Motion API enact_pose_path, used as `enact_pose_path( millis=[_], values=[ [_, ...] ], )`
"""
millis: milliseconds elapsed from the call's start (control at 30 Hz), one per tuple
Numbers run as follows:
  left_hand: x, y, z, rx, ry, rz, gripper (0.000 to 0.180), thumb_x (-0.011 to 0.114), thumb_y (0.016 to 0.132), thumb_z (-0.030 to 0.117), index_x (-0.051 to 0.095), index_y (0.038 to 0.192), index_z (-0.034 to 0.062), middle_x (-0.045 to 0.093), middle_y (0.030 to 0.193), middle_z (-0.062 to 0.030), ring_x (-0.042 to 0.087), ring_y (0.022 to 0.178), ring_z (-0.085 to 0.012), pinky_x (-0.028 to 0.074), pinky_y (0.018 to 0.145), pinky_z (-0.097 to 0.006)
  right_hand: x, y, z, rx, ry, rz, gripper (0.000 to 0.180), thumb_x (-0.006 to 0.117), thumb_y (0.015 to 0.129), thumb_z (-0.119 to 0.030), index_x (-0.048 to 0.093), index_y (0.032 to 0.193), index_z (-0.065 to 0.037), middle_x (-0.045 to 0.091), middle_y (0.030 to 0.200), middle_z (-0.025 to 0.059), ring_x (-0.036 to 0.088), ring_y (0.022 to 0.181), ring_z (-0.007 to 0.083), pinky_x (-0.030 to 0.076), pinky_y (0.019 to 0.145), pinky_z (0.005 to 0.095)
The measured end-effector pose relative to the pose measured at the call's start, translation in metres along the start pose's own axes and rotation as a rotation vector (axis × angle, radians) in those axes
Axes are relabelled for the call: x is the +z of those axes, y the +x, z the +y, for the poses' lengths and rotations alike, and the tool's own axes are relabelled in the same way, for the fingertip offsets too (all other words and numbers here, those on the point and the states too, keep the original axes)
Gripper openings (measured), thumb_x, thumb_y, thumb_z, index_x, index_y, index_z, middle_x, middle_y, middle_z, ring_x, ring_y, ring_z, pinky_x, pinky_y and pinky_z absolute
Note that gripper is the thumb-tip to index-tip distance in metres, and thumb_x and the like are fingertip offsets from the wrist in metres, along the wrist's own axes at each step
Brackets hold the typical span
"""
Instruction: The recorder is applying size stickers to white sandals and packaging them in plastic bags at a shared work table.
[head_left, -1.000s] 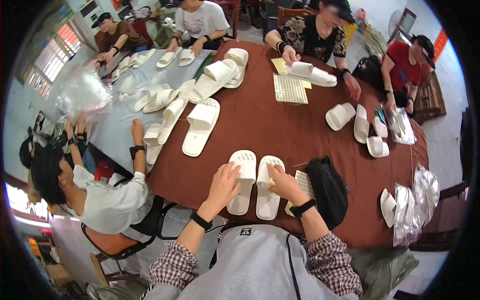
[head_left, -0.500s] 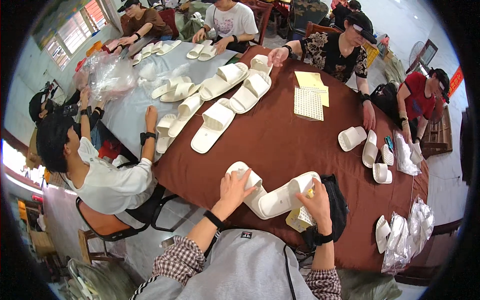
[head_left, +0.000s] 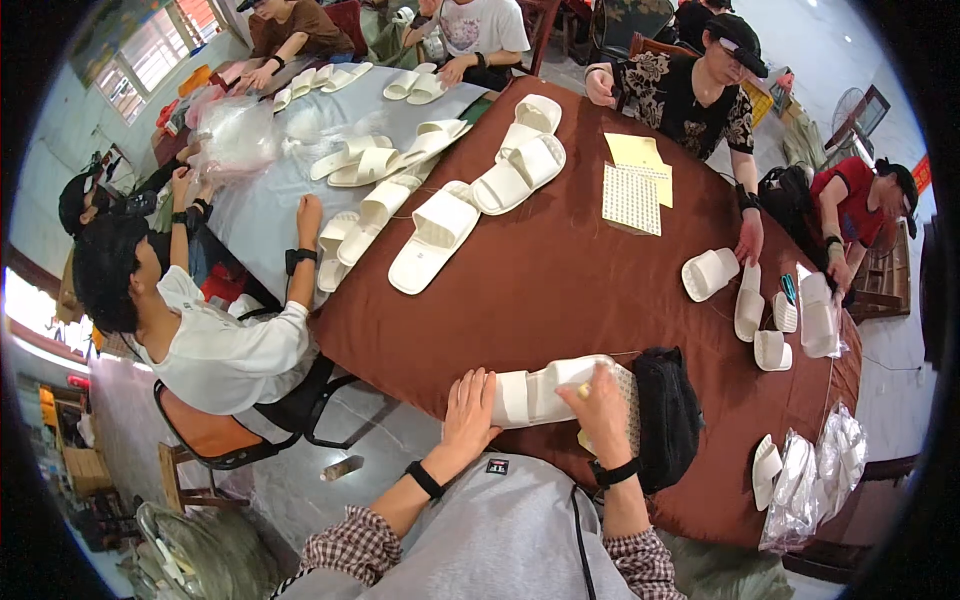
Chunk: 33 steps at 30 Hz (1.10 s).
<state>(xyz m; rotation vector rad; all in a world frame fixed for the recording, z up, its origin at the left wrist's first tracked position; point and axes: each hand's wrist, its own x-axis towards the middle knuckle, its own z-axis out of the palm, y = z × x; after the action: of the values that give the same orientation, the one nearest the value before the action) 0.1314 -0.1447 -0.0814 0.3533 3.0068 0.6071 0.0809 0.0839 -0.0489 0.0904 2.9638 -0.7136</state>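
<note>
A pair of white slippers lies end to end before me on the table: the left slipper (head_left: pixel 511 399) and the right slipper (head_left: pixel 545 390), touching each other. My left hand (head_left: pixel 468 418) rests on the outer end of the left slipper, its fingers stretched out and the thumb apart. Over the right slipper, my right hand (head_left: pixel 603 412) has its thumb and fingertips brought together, somewhat blurred, with a small yellowish piece between them. Partly under that hand and slipper is a sheet of small printed labels (head_left: pixel 629 400).
A black pouch (head_left: pixel 668 418) stands beside my right hand. More white slippers (head_left: pixel 435 236) lie ahead on the brown-covered table (head_left: pixel 560 290), near another label sheet (head_left: pixel 631 199). Bagged slippers (head_left: pixel 796 480) lie at right. A co-worker (head_left: pixel 215 350) sits at left; others sit around the table.
The two slippers have swung from a V shape into a nearly straight line. My left hand has flattened over its slipper's end; my right hand has shifted left over the other slipper.
</note>
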Motion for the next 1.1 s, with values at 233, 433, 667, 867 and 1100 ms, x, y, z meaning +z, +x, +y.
enact_pose_path(
  millis=[233, 433, 667, 867, 1100],
  values=[
    [0.005, 0.005, -0.007, 0.057, -0.031, -0.037, 0.101, 0.088, 0.064, 0.023, 0.032, 0.143, -0.0068, 0.039, 0.144, -0.0238, 0.031, 0.142, -0.0378, 0.022, 0.118, -0.053, 0.037, -0.005, -0.01, -0.139, -0.043, -0.069, 0.086, 0.075, 0.08, -0.051, 0.041, 0.13, 0.01, 0.067, 0.094, 0.0273, 0.069, 0.079, 0.0398, 0.057, 0.064, 0.0475],
    [0.004, 0.018, -0.002, 0.194, -0.021, -0.074, 0.099, 0.088, 0.064, 0.029, 0.037, 0.146, 0.0084, 0.036, 0.143, -0.0267, 0.028, 0.141, -0.0417, 0.017, 0.115, -0.064, 0.04, 0.003, -0.001, -0.071, 0.086, -0.172, 0.084, 0.074, 0.08, -0.05, 0.041, 0.128, 0.01, 0.067, 0.099, 0.0286, 0.068, 0.087, 0.0433, 0.056, 0.07, 0.0477],
    [0.015, 0.035, 0.001, 0.305, -0.155, 0.005, 0.086, 0.091, 0.055, 0.033, 0.053, 0.129, 0.0111, 0.043, 0.132, -0.0225, 0.042, 0.122, -0.0416, 0.034, 0.102, -0.056, -0.009, -0.02, 0.011, -0.14, 0.338, -0.14, 0.06, 0.071, 0.086, -0.035, 0.053, 0.131, 0.0, 0.061, 0.115, 0.0247, 0.063, 0.102, 0.0418, 0.052, 0.087, 0.0477],
    [-0.004, 0.065, -0.045, 0.038, 0.01, 0.198, 0.091, 0.089, 0.056, 0.037, 0.05, 0.133, 0.006, 0.043, 0.134, -0.0284, 0.041, 0.124, -0.0466, 0.035, 0.103, -0.056, -0.108, -0.056, 0.068, 0.101, 0.683, 0.033, 0.041, 0.07, 0.092, -0.025, 0.063, 0.122, 0.001, 0.069, 0.113, 0.0155, 0.066, 0.103, 0.0222, 0.051, 0.09, 0.0326],
    [-0.064, 0.172, -0.14, -0.235, 0.104, 0.467, 0.094, 0.081, 0.074, 0.028, 0.032, 0.152, 0.0111, 0.029, 0.151, -0.0285, 0.027, 0.141, -0.0443, 0.022, 0.116, -0.057, -0.16, -0.079, 0.194, 0.512, 0.97, 0.373, 0.024, 0.066, 0.095, -0.019, 0.066, 0.112, -0.002, 0.061, 0.088, -0.0052, 0.052, 0.073, 0.0036, 0.043, 0.062, 0.0199]
  ],
)
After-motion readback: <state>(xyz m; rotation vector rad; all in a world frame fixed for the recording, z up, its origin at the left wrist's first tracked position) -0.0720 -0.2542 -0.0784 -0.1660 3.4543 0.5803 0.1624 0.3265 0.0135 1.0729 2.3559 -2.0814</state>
